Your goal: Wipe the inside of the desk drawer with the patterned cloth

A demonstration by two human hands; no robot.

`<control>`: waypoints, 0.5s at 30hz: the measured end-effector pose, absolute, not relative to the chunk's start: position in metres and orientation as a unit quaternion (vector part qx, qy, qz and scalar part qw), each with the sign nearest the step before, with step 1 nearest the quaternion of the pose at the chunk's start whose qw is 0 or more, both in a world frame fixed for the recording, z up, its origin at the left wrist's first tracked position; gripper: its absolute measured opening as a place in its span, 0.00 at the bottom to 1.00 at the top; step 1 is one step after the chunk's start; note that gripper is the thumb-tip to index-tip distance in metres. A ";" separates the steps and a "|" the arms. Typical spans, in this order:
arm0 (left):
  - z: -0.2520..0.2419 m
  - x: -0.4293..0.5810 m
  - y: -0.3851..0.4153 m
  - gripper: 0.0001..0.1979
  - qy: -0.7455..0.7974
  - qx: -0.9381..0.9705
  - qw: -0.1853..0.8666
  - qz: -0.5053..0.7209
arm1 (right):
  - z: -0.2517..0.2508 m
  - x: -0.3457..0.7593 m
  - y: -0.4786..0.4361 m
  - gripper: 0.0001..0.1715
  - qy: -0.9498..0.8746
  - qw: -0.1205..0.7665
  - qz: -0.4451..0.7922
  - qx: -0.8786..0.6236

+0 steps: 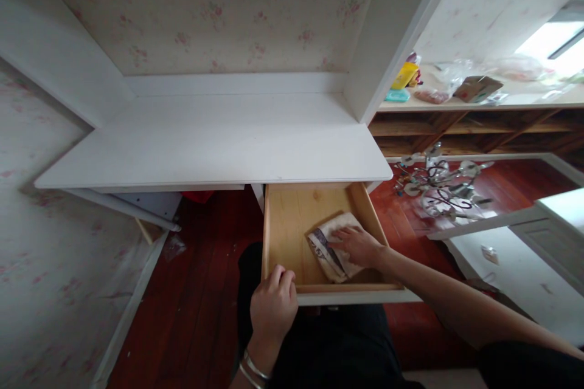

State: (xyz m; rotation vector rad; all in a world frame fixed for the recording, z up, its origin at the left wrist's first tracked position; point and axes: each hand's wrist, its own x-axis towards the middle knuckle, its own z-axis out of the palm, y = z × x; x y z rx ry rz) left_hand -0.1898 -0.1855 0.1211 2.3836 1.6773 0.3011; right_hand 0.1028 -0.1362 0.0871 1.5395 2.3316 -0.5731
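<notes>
A wooden drawer (288,213) with a white front is pulled out from under the white desk (237,140). Inside it, toward the right, lies a folded cream cloth (326,255) with a dark patterned band. My right hand (356,246) rests on top of this cloth, fingers stretched out and pressing it to the drawer bottom. At the drawer's front left corner, my left hand (274,304) has its fingers curled over the rim, gripping it. Bracelets circle the left wrist.
A chandelier (440,185) lies on the red wooden floor (196,292) at right. Beyond it, a low shelf unit (474,127) carries bags and packets. White furniture panels (515,273) stand at the lower right. Upright desk panels rise at both sides.
</notes>
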 end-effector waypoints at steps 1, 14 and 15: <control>0.121 -0.190 -0.186 0.10 0.571 0.808 0.107 0.101 | 0.089 0.104 -0.130 0.43 0.822 0.153 -0.188 0.516; 0.121 -0.189 -0.185 0.10 0.574 0.804 0.107 0.112 | 0.071 0.111 -0.125 0.50 0.799 0.153 -0.208 0.543; 0.121 -0.189 -0.185 0.10 0.575 0.803 0.107 0.112 | 0.071 0.113 -0.132 0.49 0.798 0.154 -0.213 0.542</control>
